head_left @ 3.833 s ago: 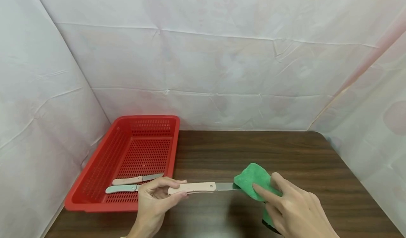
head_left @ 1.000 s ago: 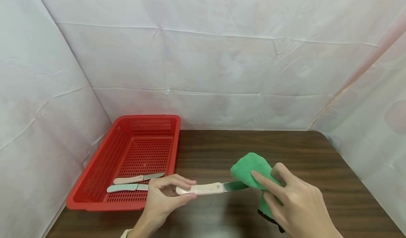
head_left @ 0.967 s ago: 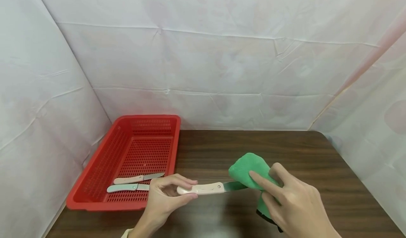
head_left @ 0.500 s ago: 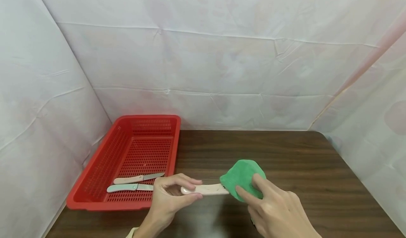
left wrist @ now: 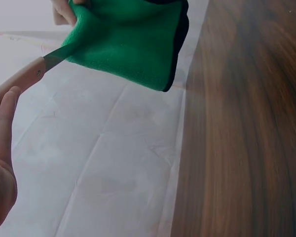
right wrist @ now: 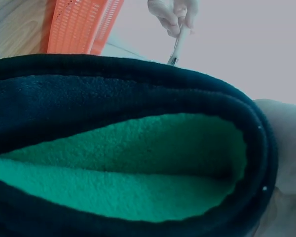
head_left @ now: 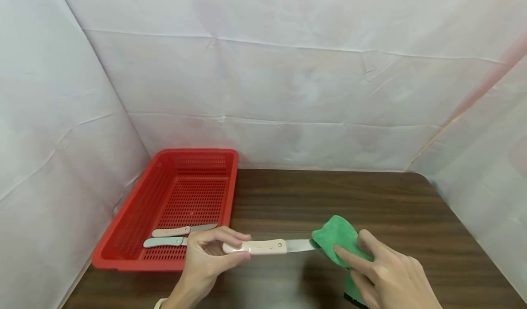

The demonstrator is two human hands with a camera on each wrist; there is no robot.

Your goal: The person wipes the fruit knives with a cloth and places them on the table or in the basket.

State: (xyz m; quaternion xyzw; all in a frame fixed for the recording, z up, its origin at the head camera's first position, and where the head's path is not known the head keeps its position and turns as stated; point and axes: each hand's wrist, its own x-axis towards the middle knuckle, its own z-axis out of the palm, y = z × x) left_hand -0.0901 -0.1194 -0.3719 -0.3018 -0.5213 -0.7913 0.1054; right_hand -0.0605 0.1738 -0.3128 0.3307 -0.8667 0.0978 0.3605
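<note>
My left hand (head_left: 201,263) pinches the pale pink handle of a small knife (head_left: 261,247) between thumb and fingers, blade pointing right. In my right hand (head_left: 391,274) is a green cloth (head_left: 338,241), folded over the blade's tip and pinched there; most of the blade shows bare. Seen from the left wrist, the cloth (left wrist: 128,47) hangs down with a dark edging, wrapped over the end of the knife (left wrist: 27,75). The dark-edged fold of the cloth (right wrist: 138,192) fills much of the right wrist view, hiding most of my right hand.
A red perforated basket (head_left: 233,188) stands on the left of the dark wooden table (head_left: 329,194). Inside lie a pink-handled knife (head_left: 170,231) and a mint-handled knife (head_left: 164,242), the latter's blade partly behind my left hand. Pale sheeting (head_left: 288,80) surrounds the table's back and sides.
Half a second ago the cloth covered the blade up to the handle. It has since slid right to the tip, baring the blade. My left hand has shifted slightly left with the knife.
</note>
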